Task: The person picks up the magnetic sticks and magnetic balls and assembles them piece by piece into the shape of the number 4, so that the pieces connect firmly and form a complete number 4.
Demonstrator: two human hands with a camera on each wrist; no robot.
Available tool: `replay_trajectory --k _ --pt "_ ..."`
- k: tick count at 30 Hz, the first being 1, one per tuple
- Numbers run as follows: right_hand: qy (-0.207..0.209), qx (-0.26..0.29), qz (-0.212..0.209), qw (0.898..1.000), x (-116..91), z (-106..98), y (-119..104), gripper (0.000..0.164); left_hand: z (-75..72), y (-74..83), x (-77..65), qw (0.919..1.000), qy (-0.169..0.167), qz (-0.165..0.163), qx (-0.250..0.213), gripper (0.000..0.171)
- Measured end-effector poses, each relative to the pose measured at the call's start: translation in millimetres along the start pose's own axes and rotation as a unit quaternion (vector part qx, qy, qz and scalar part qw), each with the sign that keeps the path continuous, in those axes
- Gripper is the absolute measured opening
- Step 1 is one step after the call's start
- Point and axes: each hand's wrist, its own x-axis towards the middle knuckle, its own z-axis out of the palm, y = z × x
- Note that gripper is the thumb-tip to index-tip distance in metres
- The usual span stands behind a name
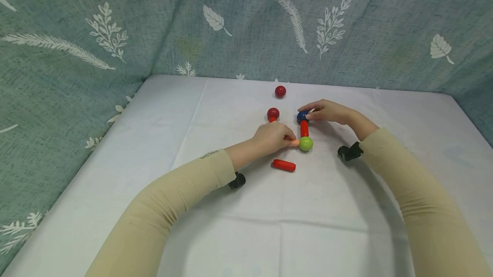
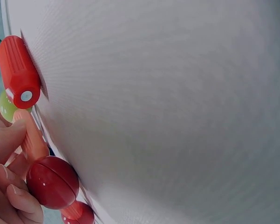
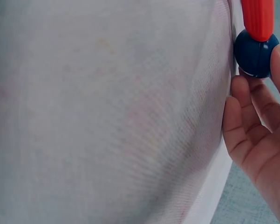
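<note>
My left hand [image 1: 272,138] pinches an orange rod [image 2: 33,137] between thumb and fingers. One end of that rod meets a lime-green ball [image 1: 306,143], and a dark red ball [image 2: 52,182] sits at the other, hidden by the hand in the head view. From the green ball a red rod [image 1: 304,129] runs up to a blue ball [image 3: 256,53]. My right hand [image 1: 329,111] grips the blue ball with thumb and fingers. Beyond the left hand, another red ball [image 1: 273,113] has a short rod showing below it.
A loose red rod [image 1: 284,165], with a silvery disc in its end, lies nearer than the left hand. Towards the back lies a single red ball [image 1: 280,91]. The white cloth [image 1: 231,234] has creases, and a green leaf-patterned curtain [image 1: 250,24] hangs behind it.
</note>
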Motion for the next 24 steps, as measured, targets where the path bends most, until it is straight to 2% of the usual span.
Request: replay_trajectory --k 24 --pt "0.005 0.01 -0.003 1.0 0.2 -0.1 7.9 0.043 -1.6 -1.0 -1.4 0.9998 -0.001 -0.002 -0.021 0.023"
